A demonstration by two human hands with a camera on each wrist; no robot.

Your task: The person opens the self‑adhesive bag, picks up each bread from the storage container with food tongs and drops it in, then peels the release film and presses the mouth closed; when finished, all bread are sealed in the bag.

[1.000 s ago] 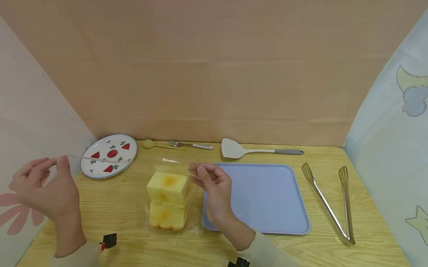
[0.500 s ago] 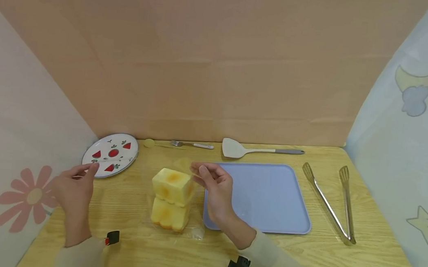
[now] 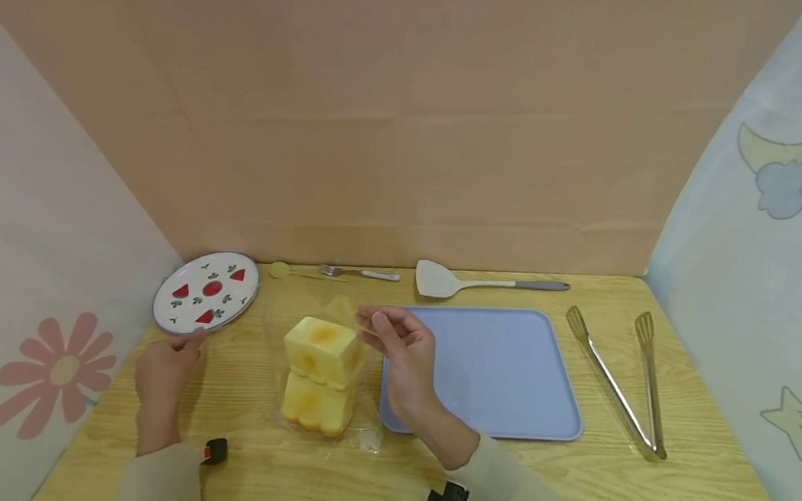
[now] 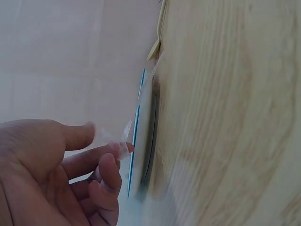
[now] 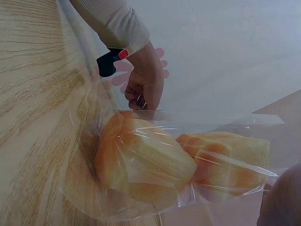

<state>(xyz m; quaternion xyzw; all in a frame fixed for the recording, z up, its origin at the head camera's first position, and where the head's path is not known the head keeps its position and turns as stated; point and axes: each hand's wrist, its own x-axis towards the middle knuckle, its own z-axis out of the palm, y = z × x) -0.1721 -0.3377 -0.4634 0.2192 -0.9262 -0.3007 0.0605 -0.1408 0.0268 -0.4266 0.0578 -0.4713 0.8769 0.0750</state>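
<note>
A clear plastic bag [image 5: 268, 118] stands on the table, with two yellow, brown-tinged bread loaves [image 3: 322, 351] stacked inside it. My right hand [image 3: 410, 358] pinches the bag's top edge between thumb and fingers. Down at the left, my left hand [image 3: 168, 363] is low beside the near rim of the white plate [image 3: 193, 272]. In the left wrist view its thumb is apart from the index finger, and a small strip of clear film [image 4: 121, 149] lies against the index fingertip. How far that strip reaches is hard to see.
A pale blue tray [image 3: 490, 371] lies right of the bag, with metal tongs [image 3: 616, 386] spread beyond it. Along the back lie a yellow spoon [image 3: 279, 270], a fork [image 3: 358, 272] and a white spatula [image 3: 438, 280]. Walls border the back and both sides.
My left hand has moved right and down toward the table, taking the clear strip with it. The loaves shifted slightly right and turned. My right hand keeps its place on the bag.
</note>
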